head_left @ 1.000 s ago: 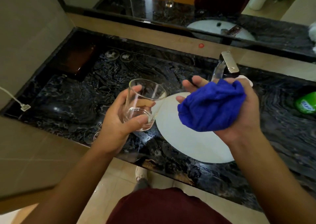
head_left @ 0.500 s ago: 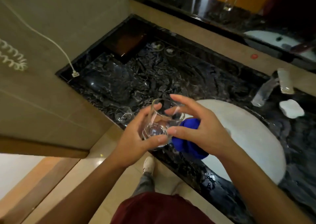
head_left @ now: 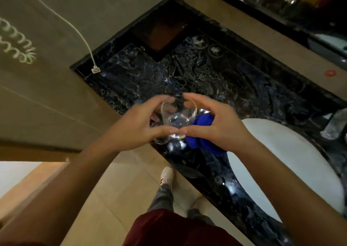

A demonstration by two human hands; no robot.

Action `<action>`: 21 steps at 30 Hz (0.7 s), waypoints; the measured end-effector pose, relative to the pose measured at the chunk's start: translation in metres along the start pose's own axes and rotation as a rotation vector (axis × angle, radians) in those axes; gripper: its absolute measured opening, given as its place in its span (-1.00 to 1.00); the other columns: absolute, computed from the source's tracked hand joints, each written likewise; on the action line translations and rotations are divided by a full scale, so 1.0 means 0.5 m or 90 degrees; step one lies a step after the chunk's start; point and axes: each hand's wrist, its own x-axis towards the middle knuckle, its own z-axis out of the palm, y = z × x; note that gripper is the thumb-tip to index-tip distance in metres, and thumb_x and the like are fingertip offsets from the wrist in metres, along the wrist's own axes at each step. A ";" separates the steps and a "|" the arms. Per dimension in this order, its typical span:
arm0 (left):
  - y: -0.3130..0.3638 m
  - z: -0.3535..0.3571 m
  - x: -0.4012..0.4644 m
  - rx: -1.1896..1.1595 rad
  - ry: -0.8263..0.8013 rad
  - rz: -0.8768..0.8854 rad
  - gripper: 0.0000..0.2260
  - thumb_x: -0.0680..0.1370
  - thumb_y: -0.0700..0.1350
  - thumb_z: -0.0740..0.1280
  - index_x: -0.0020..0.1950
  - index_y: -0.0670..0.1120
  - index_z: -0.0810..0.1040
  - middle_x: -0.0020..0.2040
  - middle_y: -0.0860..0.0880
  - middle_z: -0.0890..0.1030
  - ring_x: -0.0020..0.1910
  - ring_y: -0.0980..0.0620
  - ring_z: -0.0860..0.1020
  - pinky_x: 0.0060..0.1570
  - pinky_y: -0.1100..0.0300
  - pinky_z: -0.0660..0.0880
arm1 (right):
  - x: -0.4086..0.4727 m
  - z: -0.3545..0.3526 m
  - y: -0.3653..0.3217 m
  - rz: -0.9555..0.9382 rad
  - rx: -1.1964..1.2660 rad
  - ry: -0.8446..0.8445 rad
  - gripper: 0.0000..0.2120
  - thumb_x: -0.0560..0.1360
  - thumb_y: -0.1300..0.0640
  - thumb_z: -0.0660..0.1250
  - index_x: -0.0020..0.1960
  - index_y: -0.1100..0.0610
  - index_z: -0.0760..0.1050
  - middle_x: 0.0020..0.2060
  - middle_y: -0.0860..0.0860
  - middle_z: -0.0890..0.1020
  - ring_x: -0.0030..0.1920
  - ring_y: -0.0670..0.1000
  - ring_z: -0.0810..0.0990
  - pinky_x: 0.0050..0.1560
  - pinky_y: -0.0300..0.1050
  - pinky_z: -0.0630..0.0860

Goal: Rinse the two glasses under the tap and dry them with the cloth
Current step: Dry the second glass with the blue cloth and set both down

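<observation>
glass point(head_left: 178, 118) now cupped by both hands | left hand point(head_left: 135, 131) grips it | right hand point(head_left: 216, 127), earlier apart at 3 o'clock, bunches cloth point(head_left: 203, 133) against it | drying starting, I guess

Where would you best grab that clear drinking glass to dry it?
Around its side wall, from the left. The clear drinking glass is round and smooth with its mouth facing up, as the left hand grips it, leaving the mouth free for the blue cloth.
</observation>
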 end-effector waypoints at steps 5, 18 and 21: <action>-0.096 -0.067 0.084 0.048 0.028 0.045 -0.27 0.41 0.28 0.46 0.49 0.03 0.37 0.31 0.12 0.59 0.21 0.19 0.59 0.21 0.06 0.56 | 0.137 0.019 0.005 0.015 -0.117 -0.024 -0.27 0.35 -0.16 0.61 0.46 -0.19 0.45 0.12 -0.25 0.70 0.20 -0.30 0.61 0.35 -0.19 0.50; -0.314 -0.046 0.140 0.010 -0.018 -0.058 -0.25 0.32 -0.01 0.64 0.44 -0.02 0.42 0.19 0.21 0.56 0.17 0.27 0.56 0.25 0.40 0.46 | 0.297 0.100 0.173 0.063 -0.090 -0.194 -0.27 0.37 -0.08 0.62 0.47 -0.25 0.41 0.29 -0.17 0.65 0.33 -0.25 0.57 0.49 -0.03 0.43; -0.343 -0.044 0.139 0.036 -0.017 -0.090 -0.24 0.31 0.02 0.65 0.44 0.07 0.39 0.22 0.16 0.60 0.18 0.13 0.61 0.24 0.21 0.54 | 0.308 0.116 0.197 0.095 -0.083 -0.212 -0.23 0.38 -0.08 0.62 0.51 -0.22 0.39 0.31 -0.13 0.65 0.34 -0.26 0.55 0.51 -0.11 0.38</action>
